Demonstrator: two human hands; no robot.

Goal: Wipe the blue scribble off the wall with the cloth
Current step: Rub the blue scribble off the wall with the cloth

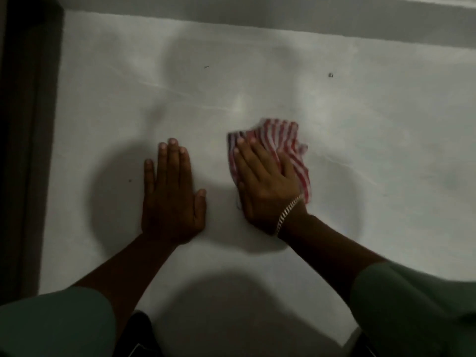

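The picture is dim and the cloth's (pixel 278 148) edges are blurred; of the scribble (pixel 238 205) only a faint bluish trace shows at the heel of the right hand (pixel 265 181), the rest hidden. The left hand (pixel 171 194) lies flat and open on the wall (pixel 360 112), fingers together, holding nothing. The right hand, fingers spread, presses the red-striped cloth against the wall. The cloth pokes out at 12 to 3 o'clock of it.

The right hand (pixel 262 184) covers most of the blurred striped cloth (pixel 286 143); only a faint blue trace (pixel 238 204) shows beside the palm. Both sleeves are cut off at the lower edge.
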